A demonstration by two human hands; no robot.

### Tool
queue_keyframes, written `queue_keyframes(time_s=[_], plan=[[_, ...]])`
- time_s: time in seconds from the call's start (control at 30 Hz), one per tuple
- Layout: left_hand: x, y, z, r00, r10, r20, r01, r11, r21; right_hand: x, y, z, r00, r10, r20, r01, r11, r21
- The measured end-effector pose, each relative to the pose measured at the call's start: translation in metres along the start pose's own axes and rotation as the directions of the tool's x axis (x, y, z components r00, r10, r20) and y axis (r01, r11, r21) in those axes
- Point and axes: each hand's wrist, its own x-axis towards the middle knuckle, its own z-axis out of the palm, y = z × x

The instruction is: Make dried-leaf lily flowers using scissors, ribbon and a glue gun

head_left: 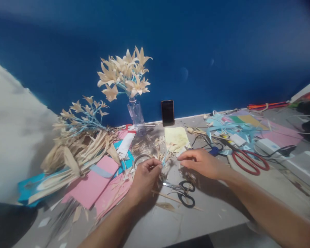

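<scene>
Head view: left hand [147,170] is pinching thin pale-blue piece [164,159], thumb and forefinger together, above mid-tabletop [209,213]. Right hand [201,162] is hovering near it; can't tell if fingertips are gripping. Black-handled scissors [180,188] are lying nearer front edge, yellow paper [176,137] toward back edge.

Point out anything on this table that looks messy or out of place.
Loose pale scraps litter the table between the bottle and the yellow paper, some lying on the paper itself; they look like scattered trimmings. Nothing looks clearly broken.
</scene>
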Motion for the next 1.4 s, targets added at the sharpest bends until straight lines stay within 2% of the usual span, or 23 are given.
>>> queue_keyframes(time_s=[0.03, 0.1, 0.17, 0.23, 0.3, 0.53, 0.67, 0.73, 0.8, 0.87, 0.9, 0.93, 1.03, 1.13, 1.27, 1.4], plan=[[0.001, 0.000, 0.000, 1.000, 0.012, -0.026, -0.012, 1.000, 0.020, -0.003, 0.005, -0.011, 0.999, -0.032, -0.008, 0.029, 0.972, -0.231], [0.004, -0.002, -0.002, 0.997, 0.055, -0.054, -0.049, 0.993, 0.104, -0.010, 0.021, -0.028, 0.997, -0.067, -0.037, 0.031, 0.800, -0.600], [0.007, -0.003, -0.005, 0.992, 0.100, -0.071, -0.086, 0.980, 0.179, -0.015, 0.040, -0.038, 0.996, -0.093, -0.008, 0.053, 0.635, -0.771], [0.009, -0.003, -0.008, 0.987, 0.134, -0.094, -0.115, 0.976, 0.183, -0.018, 0.055, -0.040, 0.991, -0.123, 0.046, 0.108, 0.566, -0.817], [0.010, 0.001, -0.010, 0.983, 0.149, -0.104, -0.133, 0.979, 0.152, -0.021, 0.063, -0.041, 0.985, -0.161, 0.071, 0.149, 0.552, -0.821], [0.009, 0.018, -0.007, 0.990, 0.123, -0.067, -0.112, 0.982, 0.151, -0.022, 0.068, -0.049, 0.974, -0.221, 0.042, 0.150, 0.499, -0.853], [0.013, 0.021, 0.000, 0.994, 0.102, -0.047, -0.095, 0.986, 0.139, -0.020, 0.078, -0.060, 0.958, -0.285, 0.031, 0.182, 0.524, -0.832], [0.017, 0.020, 0.003, 0.995, 0.088, -0.052, -0.082, 0.992, 0.100, -0.021, 0.082, -0.068, 0.952, -0.306, -0.010, 0.190, 0.616, -0.765], [0.021, 0.019, 0.005, 0.995, 0.079, -0.058, -0.076, 0.996, 0.048, -0.021, 0.080, -0.075, 0.945, -0.306, -0.116, 0.170, 0.760, -0.627], [0.026, 0.017, 0.008, 0.995, 0.078, -0.069, -0.079, 0.997, -0.008, -0.018, 0.071, -0.078, 0.930, -0.298, -0.218, 0.173, 0.873, -0.457], [0.028, 0.016, 0.009, 0.994, 0.080, -0.076, -0.083, 0.996, -0.038, -0.016, 0.063, -0.077, 0.920, -0.311, -0.238, 0.201, 0.896, -0.395], [0.030, 0.015, 0.009, 0.993, 0.083, -0.086, -0.089, 0.994, -0.063, -0.014, 0.053, -0.073, 0.910, -0.345, -0.232, 0.249, 0.899, -0.361], [0.031, 0.012, 0.010, 0.988, 0.084, -0.129, -0.096, 0.991, -0.089, -0.009, 0.024, -0.052, 0.879, -0.473, -0.061, 0.426, 0.837, -0.344], [0.029, 0.011, 0.009, 0.980, 0.093, -0.178, -0.098, 0.995, -0.020, -0.007, 0.010, -0.026, 0.884, -0.450, 0.125, 0.466, 0.834, -0.296], [0.025, 0.010, 0.008, 0.982, 0.093, -0.165, -0.081, 0.994, 0.074, -0.007, 0.020, -0.008, 0.909, -0.394, 0.134, 0.416, 0.851, -0.321], [0.025, 0.005, 0.007, 0.991, 0.082, -0.109, -0.070, 0.992, 0.109, -0.005, 0.025, -0.006, 0.885, -0.433, 0.172, 0.466, 0.822, -0.329]])
